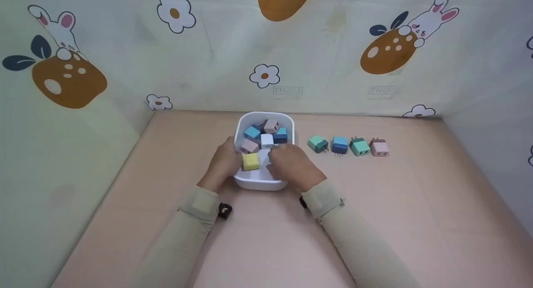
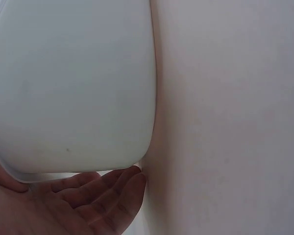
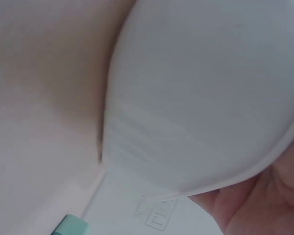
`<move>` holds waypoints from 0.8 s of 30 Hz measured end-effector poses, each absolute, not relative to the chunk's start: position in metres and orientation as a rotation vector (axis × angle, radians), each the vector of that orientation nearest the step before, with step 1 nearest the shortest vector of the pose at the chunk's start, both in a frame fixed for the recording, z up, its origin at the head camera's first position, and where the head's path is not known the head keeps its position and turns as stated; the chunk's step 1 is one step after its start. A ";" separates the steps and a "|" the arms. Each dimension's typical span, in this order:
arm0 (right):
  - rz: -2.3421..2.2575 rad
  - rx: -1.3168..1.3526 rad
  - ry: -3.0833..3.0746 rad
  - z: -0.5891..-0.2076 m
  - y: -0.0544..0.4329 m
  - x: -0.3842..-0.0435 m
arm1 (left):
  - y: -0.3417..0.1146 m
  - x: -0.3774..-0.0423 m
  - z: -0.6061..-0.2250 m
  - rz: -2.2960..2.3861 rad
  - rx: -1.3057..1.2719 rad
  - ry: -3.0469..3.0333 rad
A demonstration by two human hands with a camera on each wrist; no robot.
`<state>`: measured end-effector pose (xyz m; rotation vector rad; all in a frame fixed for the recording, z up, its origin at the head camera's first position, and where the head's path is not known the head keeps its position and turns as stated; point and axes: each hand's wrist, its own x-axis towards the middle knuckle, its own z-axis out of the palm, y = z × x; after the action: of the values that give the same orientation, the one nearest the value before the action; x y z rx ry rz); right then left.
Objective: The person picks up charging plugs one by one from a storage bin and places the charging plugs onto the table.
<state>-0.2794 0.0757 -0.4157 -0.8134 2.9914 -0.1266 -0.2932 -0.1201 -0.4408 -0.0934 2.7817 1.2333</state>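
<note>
A white plastic bin (image 1: pixel 261 185) stands on the table with several small plug chargers inside. My left hand (image 1: pixel 227 159) grips its left side, thumb at the rim and fingers along the outer wall in the left wrist view. A yellow charger (image 1: pixel 250 161) lies close to that thumb. My right hand (image 1: pixel 291 163) reaches over the right rim into the bin with curled fingers; I cannot tell whether they hold a charger. Just beyond it are a white charger (image 1: pixel 267 141) and a blue charger (image 1: pixel 280 135). Pink chargers (image 1: pixel 271 126) lie among them.
Right of the bin, a row on the table holds a green charger (image 1: pixel 318 143), a blue charger (image 1: pixel 339 144), another green charger (image 1: pixel 359 146) and a pink charger (image 1: pixel 379 147). A patterned curtain (image 1: pixel 216 71) rises behind the table's far edge.
</note>
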 end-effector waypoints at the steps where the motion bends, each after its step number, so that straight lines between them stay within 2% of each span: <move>1: -0.134 -0.810 2.981 -0.415 0.076 -0.278 | -0.120 -0.293 -0.441 1.232 -0.094 2.781; 10: -0.246 -0.880 2.944 -0.405 0.076 -0.269 | -0.121 -0.292 -0.441 1.290 -0.091 2.767; 16: -0.416 -0.793 2.993 -0.408 0.075 -0.273 | -0.121 -0.292 -0.441 1.285 -0.102 2.761; 24: -0.200 -0.781 3.104 -0.420 0.068 -0.276 | -0.120 -0.293 -0.441 1.286 -0.120 2.750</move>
<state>-0.2765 0.0681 -0.4196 -0.7815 3.1039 -0.2001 -0.2928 -0.1204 -0.4414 -0.1199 2.7498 1.2858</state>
